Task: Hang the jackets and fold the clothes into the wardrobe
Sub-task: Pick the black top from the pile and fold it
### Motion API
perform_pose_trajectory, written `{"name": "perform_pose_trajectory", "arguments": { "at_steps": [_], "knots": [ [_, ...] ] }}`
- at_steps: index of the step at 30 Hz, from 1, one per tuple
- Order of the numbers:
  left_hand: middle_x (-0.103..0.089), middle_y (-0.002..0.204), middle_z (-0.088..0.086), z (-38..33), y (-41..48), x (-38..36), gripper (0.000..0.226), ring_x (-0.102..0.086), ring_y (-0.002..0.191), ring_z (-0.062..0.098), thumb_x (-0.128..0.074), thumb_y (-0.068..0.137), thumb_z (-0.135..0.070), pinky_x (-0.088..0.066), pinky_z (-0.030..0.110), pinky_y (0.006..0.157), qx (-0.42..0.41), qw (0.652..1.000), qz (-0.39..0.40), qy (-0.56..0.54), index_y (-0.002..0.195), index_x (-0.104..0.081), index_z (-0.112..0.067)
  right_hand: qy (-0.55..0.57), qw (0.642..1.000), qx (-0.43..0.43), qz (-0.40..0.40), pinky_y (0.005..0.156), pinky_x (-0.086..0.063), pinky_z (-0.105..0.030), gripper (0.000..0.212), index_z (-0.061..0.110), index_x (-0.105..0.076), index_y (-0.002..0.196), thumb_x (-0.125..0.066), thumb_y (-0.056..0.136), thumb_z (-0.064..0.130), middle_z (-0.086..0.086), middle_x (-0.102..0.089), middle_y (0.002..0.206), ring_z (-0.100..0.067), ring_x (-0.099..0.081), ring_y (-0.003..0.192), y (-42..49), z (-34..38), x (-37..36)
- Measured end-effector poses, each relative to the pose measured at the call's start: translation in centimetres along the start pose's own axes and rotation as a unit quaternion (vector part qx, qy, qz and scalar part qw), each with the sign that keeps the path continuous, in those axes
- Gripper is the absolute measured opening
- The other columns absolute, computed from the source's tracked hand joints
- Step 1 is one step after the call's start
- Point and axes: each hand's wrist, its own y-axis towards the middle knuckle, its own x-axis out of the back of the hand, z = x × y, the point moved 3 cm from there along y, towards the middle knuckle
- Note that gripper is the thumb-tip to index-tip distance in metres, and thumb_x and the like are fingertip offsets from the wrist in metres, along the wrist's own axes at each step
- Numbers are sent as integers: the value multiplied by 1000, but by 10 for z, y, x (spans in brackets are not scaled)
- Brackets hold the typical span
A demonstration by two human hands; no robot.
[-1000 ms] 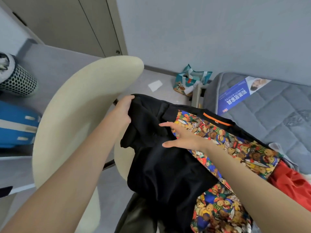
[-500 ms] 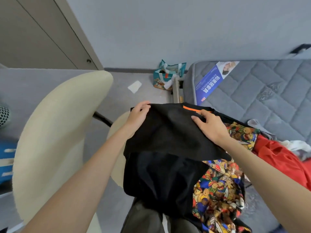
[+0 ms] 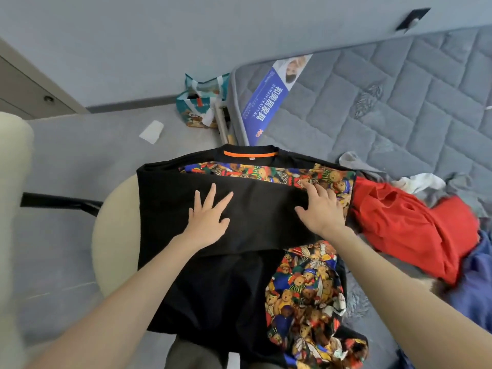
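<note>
A black garment (image 3: 255, 209) with an orange neck tape and a teddy-bear print panel lies across the cream chair seat (image 3: 114, 235) and the mattress edge. Its black half is folded over the print, which still shows along the top and at the lower right. My left hand (image 3: 209, 217) presses flat on the middle of the black fold, fingers spread. My right hand (image 3: 320, 209) rests flat on the fold's right end, fingertips touching the bear print. A red garment (image 3: 415, 230) lies crumpled to the right.
A grey quilted mattress (image 3: 399, 102) with a blue label fills the upper right. White, grey and blue clothes (image 3: 474, 288) lie beside the red one. A teal bag (image 3: 202, 102) stands on the floor by the wall, near a white paper scrap (image 3: 152, 131). The chair back (image 3: 13, 209) is at the left.
Both hands carried the black half across the print, let go of its edge and now lie flat on it. The view swung right, toward the mattress.
</note>
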Motion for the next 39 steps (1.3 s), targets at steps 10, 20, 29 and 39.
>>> {"name": "perform_pose_trajectory", "arguments": {
  "at_steps": [10,20,29,39],
  "knots": [
    [30,154,-7,-20,24,-26,77,26,141,34,-48,98,-28,1,64,110,0,998,-28,54,147,7,-47,-31,995,8,-90,79,-39,-40,28,10,-42,125,-41,98,18,-16,-66,108,-38,-61,97,18,-41,-15],
    [30,155,3,-28,31,-6,81,24,141,38,-53,96,-25,-10,66,110,93,996,-14,13,148,6,-46,-104,980,35,-163,89,-33,-42,53,15,-47,127,-62,76,11,-12,-46,127,-34,-40,112,7,-57,20],
    [35,151,12,20,46,12,100,23,139,47,-65,86,-44,-14,68,108,156,986,17,55,141,18,-54,-23,992,82,94,105,-41,-53,61,29,-44,139,-63,87,3,-2,3,159,-39,-1,144,38,4,-29],
    [22,156,16,16,78,50,122,19,142,40,-70,75,-56,-1,64,110,82,971,-136,177,143,29,-36,-96,990,101,-13,118,-7,-57,101,25,-11,152,-77,76,27,-9,-2,161,-30,4,148,91,18,3]
  ]
}}
